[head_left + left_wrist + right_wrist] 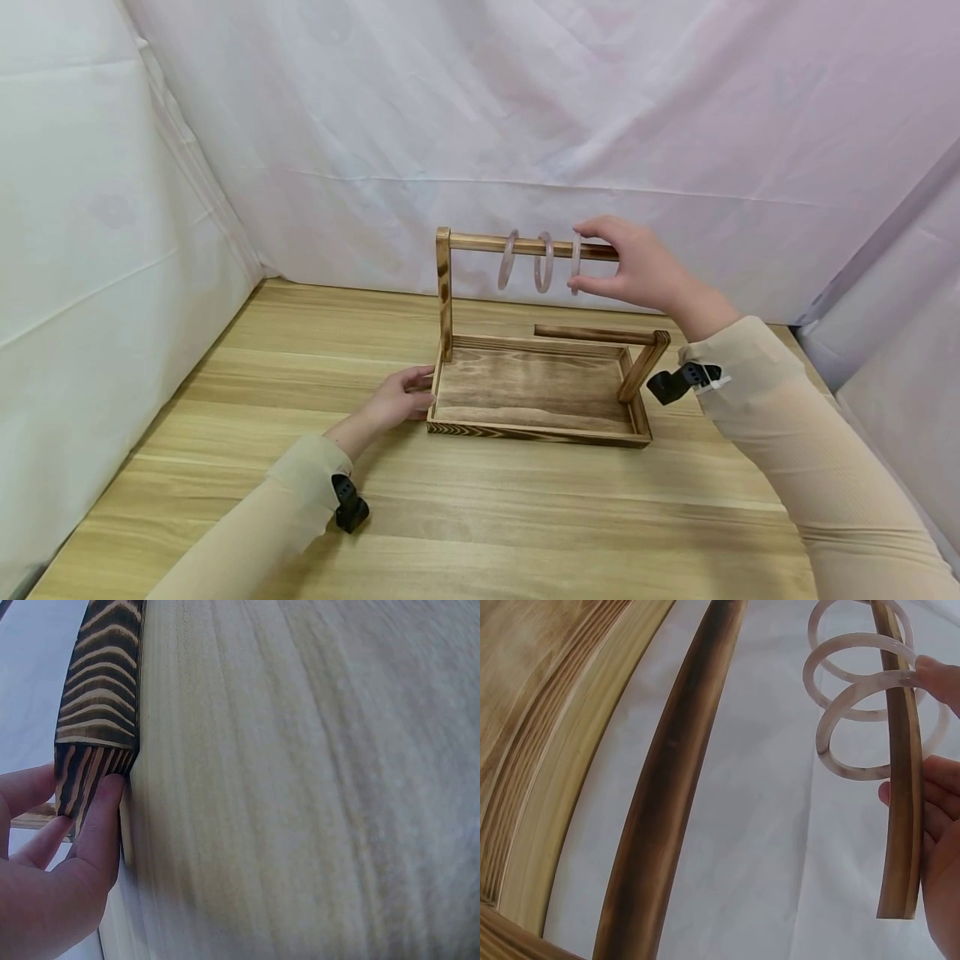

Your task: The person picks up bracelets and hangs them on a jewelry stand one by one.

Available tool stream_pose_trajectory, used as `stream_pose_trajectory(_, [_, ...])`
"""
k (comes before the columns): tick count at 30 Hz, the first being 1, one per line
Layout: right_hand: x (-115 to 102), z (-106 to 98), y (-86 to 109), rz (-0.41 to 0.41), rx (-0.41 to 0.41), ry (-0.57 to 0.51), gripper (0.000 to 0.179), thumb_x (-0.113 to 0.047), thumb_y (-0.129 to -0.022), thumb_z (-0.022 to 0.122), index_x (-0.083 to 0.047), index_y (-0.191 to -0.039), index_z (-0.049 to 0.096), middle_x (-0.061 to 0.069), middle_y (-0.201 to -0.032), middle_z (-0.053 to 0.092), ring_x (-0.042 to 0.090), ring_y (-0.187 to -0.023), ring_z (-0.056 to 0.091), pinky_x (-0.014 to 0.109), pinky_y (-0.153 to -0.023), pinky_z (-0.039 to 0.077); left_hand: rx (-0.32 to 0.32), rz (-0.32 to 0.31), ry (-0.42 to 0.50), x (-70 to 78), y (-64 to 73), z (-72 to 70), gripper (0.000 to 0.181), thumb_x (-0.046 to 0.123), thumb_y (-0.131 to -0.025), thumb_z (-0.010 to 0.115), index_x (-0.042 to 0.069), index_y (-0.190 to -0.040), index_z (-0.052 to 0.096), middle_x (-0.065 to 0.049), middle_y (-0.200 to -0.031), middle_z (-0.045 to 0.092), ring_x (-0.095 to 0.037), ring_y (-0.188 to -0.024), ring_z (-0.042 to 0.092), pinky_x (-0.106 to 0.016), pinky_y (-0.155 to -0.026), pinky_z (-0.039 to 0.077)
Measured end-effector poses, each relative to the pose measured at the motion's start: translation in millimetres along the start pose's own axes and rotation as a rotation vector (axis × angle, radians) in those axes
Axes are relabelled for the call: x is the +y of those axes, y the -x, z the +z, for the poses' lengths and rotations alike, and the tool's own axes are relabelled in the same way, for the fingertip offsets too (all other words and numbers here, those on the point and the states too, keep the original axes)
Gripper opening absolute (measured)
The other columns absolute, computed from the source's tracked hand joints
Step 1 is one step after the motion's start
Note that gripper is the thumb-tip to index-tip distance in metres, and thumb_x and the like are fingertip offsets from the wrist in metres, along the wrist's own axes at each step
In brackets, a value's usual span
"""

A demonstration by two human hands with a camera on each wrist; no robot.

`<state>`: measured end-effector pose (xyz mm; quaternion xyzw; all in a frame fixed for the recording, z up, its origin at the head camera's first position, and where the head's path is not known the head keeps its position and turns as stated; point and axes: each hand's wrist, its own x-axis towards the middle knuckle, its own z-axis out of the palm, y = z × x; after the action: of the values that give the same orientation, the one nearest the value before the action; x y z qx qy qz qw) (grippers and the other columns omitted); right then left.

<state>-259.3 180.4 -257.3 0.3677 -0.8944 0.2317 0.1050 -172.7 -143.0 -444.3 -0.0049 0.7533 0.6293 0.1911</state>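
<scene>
A dark-grained wooden bangle stand [540, 436] has a tray base and two posts, each with a horizontal rod. Three pale pinkish bangles hang round the taller post's upper rod [480, 242]: a left bangle [507, 260], a middle bangle [543, 262] and a right bangle [576, 262]. My right hand [637, 262] pinches the right bangle between thumb and fingers, near the rod's free end. In the right wrist view this bangle [840, 769] encircles the rod [904, 825]. My left hand [397, 398] rests its fingertips against the tray's left end [79, 776].
The lower rod [592, 334] reaches left from the short post [645, 367] at the stand's right end. Under the stand lies a light wood table [480, 508]. White curtains [390, 125] hang behind and at both sides.
</scene>
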Motion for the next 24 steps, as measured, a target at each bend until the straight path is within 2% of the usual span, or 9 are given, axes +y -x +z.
stream_pose_trajectory(16, [-1.2,-1.1,2.0,0.030,-0.038,0.085,0.071,-0.026,-0.074,0.079,0.001,-0.133,0.049,0.019,-0.130,0.053,0.035,-0.117,0.052,0.049,-0.101,0.044,-0.008,0.003,0.005,0.0,1.0,-0.1,0.056,-0.004,-0.091,0.050,-0.007,-0.143,0.028,-0.033,-0.138,0.039,-0.042,-0.116,0.053,-0.043,-0.091,0.054])
stream_pose_trajectory(24, [-1.7,-4.3,6.3,0.047,-0.006,0.085,0.076,-0.026,-0.075,0.078,-0.002,-0.138,0.043,0.019,-0.135,0.049,0.037,-0.125,0.046,0.053,-0.104,0.040,-0.014,0.014,0.011,-0.9,1.5,0.3,0.056,-0.004,-0.091,0.050,-0.008,-0.142,0.027,-0.034,-0.138,0.039,-0.043,-0.116,0.053,-0.044,-0.090,0.054])
